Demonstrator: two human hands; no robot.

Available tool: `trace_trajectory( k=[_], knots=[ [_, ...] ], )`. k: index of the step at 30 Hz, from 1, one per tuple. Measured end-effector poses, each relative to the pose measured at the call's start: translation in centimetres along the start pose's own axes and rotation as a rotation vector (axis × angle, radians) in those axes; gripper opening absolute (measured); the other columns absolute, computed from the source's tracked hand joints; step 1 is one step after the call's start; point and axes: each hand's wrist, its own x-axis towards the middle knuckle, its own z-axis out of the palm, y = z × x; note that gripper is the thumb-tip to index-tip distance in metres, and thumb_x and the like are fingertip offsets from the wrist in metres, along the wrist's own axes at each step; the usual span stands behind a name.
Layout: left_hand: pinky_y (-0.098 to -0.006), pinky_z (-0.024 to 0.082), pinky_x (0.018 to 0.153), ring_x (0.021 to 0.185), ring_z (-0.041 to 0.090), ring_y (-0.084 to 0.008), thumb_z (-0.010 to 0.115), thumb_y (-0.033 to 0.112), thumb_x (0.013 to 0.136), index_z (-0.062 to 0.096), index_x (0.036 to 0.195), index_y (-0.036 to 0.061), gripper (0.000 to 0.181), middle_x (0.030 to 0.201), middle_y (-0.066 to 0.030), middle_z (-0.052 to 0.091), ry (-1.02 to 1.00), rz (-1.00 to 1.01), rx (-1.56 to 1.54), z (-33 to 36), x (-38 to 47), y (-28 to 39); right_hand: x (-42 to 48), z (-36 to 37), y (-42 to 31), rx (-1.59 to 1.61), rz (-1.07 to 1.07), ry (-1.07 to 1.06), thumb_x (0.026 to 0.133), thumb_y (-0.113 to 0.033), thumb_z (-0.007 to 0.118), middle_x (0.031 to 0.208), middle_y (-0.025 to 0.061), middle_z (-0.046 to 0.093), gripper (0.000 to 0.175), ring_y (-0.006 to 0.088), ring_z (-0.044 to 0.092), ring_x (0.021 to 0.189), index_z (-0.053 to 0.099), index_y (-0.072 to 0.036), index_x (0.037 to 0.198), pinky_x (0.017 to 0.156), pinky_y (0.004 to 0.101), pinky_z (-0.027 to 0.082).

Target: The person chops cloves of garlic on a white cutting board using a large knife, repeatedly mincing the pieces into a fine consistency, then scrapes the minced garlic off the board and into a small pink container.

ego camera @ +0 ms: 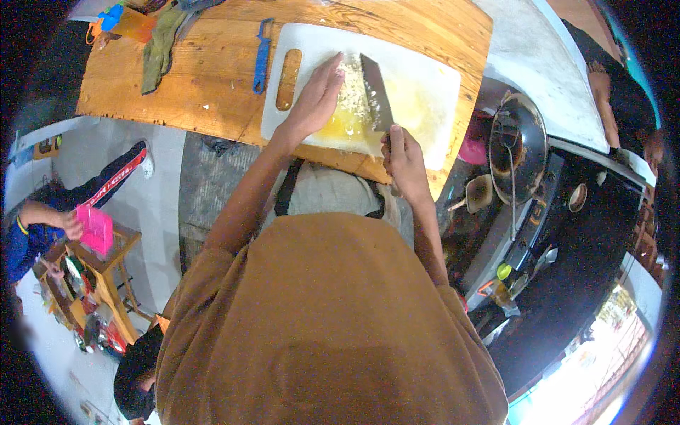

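A white plastic cutting board with a handle slot lies on the wooden table. Finely chopped pale food, perhaps garlic, forms a long heap in its middle, with yellow wet stains around it. My left hand rests along the heap's left side, flat and on edge, fingers stretched out and gripping nothing. In my right hand is the handle of a broad-bladed kitchen knife. Its blade lies along the heap's right side, with pale bits stuck to it. The lower edge of the blade cannot be seen clearly.
Left of the board lie a blue-handled peeler and a green cloth glove. A blackened wok with a ladle stands right of the table, beside a small pan. Other people are at both sides; one holds a pink container.
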Motion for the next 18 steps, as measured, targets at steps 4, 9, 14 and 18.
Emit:
trace_trajectory(
  k=[4, 9, 14, 18],
  knots=[
    [-0.0393, 0.028, 0.12, 0.143, 0.041, -0.033, 0.035, 0.037, 0.11, 0.035, 0.152, -0.0038, 0.058, 0.153, -0.023, 0.044, -0.036, -0.053, -0.174, 1.2, -0.4, 1.5, -0.6, -0.5, 0.3, -0.007, -0.004, 0.084, 0.109, -0.035, 0.043, 0.072, 0.0148, 0.058, 0.045, 0.0249, 0.057, 0.066, 0.058, 0.005, 0.092, 0.065, 0.039, 0.048],
    [-0.035, 0.034, 0.115, 0.136, 0.049, -0.0244, 0.041, 0.029, 0.109, 0.045, 0.146, -0.0011, 0.048, 0.146, -0.0182, 0.053, 0.219, 0.133, -0.244, 0.4, -2.3, 1.0, -1.9, 0.1, 0.3, -0.207, -0.176, 0.084, 0.109, -0.033, 0.044, 0.068, 0.0074, 0.055, 0.039, 0.0165, 0.055, 0.06, 0.057, 0.002, 0.097, 0.056, 0.0343, 0.045],
    [-0.033, 0.049, 0.097, 0.112, 0.065, -0.0195, 0.05, 0.012, 0.105, 0.055, 0.136, -0.0001, 0.034, 0.125, -0.0145, 0.068, 0.362, 0.057, -0.197, 0.0, -7.0, 4.1, -2.0, 2.8, -0.1, -0.392, -0.258, -0.006, 0.106, -0.029, 0.047, 0.08, 0.0289, 0.063, 0.034, 0.0489, 0.063, 0.077, 0.054, 0.003, 0.1, 0.068, 0.0519, 0.048],
    [-0.0313, 0.052, 0.087, 0.102, 0.067, -0.0176, 0.05, 0.006, 0.103, 0.057, 0.133, -0.0002, 0.032, 0.119, -0.0128, 0.071, 0.359, -0.105, -0.192, -0.2, -9.9, 3.9, -0.8, 5.1, 0.4, -0.447, -0.291, -0.01, 0.105, -0.031, 0.05, 0.079, 0.0296, 0.064, 0.036, 0.0488, 0.064, 0.075, 0.052, 0.003, 0.097, 0.067, 0.0546, 0.05]
  ],
)
